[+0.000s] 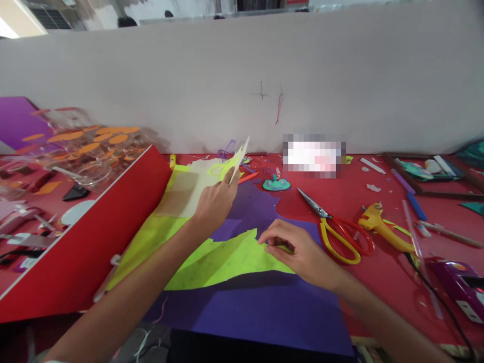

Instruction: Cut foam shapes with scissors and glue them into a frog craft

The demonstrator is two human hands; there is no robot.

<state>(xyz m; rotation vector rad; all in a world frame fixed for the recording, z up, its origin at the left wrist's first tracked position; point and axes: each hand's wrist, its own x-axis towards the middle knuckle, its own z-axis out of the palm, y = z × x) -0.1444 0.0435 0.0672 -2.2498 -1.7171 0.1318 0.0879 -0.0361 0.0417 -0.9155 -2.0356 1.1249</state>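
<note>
My left hand (217,204) is closed around a thin pale card (239,160), seen nearly edge-on and tilted upward. Bright yellow cut pieces (217,170) show just behind it. My right hand (297,249) has its fingers curled, thumb and forefinger at the torn-looking upper edge of a yellow-green sheet (223,262); the fingertips seem to pinch that edge. Beneath this sheet lies a large purple sheet (260,307). A cream sheet (181,191) rests on the yellow-green one at the left. Scissors (328,219) with red and yellow handles lie open, right of the right hand.
At right are a yellow glue gun (383,229) with a black cord, a purple device (459,285) and a brown frame (434,189). A red board (94,237) slants along the left, beside clear cups with orange discs (91,148). A teal cut-out (277,185) lies ahead, before a white partition (212,91).
</note>
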